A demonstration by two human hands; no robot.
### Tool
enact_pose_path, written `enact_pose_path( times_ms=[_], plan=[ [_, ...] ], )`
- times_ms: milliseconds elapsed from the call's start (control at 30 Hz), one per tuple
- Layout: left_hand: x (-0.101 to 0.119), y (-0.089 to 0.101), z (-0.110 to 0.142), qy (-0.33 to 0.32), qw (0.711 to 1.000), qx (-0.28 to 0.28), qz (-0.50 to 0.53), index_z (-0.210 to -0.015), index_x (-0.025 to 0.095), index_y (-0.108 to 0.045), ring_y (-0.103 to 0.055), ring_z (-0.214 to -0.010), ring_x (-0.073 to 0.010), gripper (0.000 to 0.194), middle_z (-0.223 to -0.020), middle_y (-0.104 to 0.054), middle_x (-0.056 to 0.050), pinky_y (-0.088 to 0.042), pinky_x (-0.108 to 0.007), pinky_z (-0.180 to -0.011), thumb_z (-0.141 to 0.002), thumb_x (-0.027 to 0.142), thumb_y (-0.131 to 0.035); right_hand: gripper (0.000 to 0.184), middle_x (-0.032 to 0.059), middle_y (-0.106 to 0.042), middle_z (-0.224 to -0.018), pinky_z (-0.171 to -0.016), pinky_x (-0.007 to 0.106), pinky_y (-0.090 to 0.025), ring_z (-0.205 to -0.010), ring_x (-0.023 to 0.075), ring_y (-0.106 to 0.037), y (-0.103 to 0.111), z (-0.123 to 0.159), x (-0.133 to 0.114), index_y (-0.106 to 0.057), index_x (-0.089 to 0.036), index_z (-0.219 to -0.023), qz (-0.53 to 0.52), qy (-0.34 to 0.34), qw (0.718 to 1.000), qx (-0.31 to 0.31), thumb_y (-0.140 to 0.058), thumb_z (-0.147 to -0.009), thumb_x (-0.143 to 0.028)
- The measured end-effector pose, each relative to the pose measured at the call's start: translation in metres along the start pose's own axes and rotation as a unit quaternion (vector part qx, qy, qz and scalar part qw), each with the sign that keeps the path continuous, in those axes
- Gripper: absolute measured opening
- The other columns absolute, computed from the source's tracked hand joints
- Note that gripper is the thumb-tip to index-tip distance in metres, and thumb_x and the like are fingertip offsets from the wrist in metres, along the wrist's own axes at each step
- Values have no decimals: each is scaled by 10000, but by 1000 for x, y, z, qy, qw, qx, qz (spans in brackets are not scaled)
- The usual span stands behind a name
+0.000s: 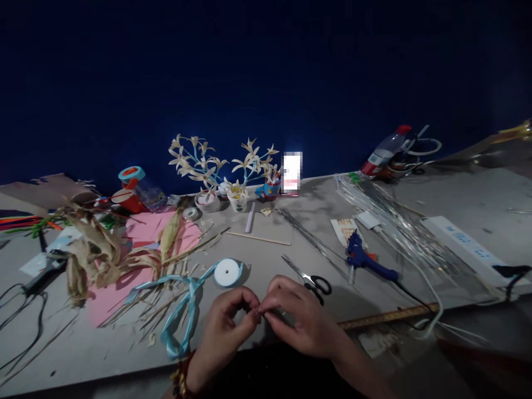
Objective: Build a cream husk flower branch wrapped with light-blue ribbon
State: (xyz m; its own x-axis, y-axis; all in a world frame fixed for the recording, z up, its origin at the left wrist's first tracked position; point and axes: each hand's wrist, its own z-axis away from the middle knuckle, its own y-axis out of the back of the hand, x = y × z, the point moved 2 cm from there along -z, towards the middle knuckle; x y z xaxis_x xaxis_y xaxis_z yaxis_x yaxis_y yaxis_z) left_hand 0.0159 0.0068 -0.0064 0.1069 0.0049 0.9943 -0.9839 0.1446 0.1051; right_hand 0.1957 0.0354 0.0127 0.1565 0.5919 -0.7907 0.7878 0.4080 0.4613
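My left hand point(230, 321) and my right hand point(301, 317) meet at the fingertips near the front edge of the table. Both are closed in a pinch, and whatever lies between them is too small to make out. Just beyond the left hand sits a white spool point(228, 272) of light blue ribbon. A loose loop of that ribbon point(189, 310) trails to its left. Black-handled scissors point(310, 279) lie open beyond the right hand. Farther right rests a blue hot glue gun point(368, 259) with its cord running to the front edge.
Dried corn husks point(97, 244) cover pink paper point(145, 227) on the left. Potted husk flowers point(203, 172) stand at the back beside a blue cup point(271, 188). Thin wires point(311, 235), a power strip point(469, 244) and a tilted bottle point(386, 152) are on the right.
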Motion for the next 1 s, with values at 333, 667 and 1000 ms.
enact_pose_path(
  times_ms=[333, 667, 1000],
  plan=[
    [12, 3, 0, -70, 982, 24, -175, -763, 187, -618, -636, -695, -150, 90, -719, -675, -7, -473, -241, -684, -835, 145, -582, 207, 16, -595, -878, -697, 281, -463, -818, 165, -580, 2, 1, 1, -596, -250, -1006, 2, -11, 1000, 17, -576, -880, -88],
    [11, 4, -1, -135, 962, 49, -230, -778, 200, -632, -668, -697, -151, 118, -732, -704, -5, -493, -231, -675, -846, 125, -571, 222, 20, -609, -888, -713, 284, -467, -829, 169, -586, 2, -1, 4, -591, -246, -1012, 16, -9, 1000, 18, -571, -867, -78],
    [15, 7, -1, -123, 968, 56, -213, -847, 201, -678, -695, -768, -171, 55, -799, -747, -19, -511, -257, -735, -860, 159, -645, 194, 22, -611, -866, -698, 292, -469, -812, 175, -593, 4, -6, 6, -602, -240, -992, 4, -2, 999, 49, -575, -886, -80]
  ],
)
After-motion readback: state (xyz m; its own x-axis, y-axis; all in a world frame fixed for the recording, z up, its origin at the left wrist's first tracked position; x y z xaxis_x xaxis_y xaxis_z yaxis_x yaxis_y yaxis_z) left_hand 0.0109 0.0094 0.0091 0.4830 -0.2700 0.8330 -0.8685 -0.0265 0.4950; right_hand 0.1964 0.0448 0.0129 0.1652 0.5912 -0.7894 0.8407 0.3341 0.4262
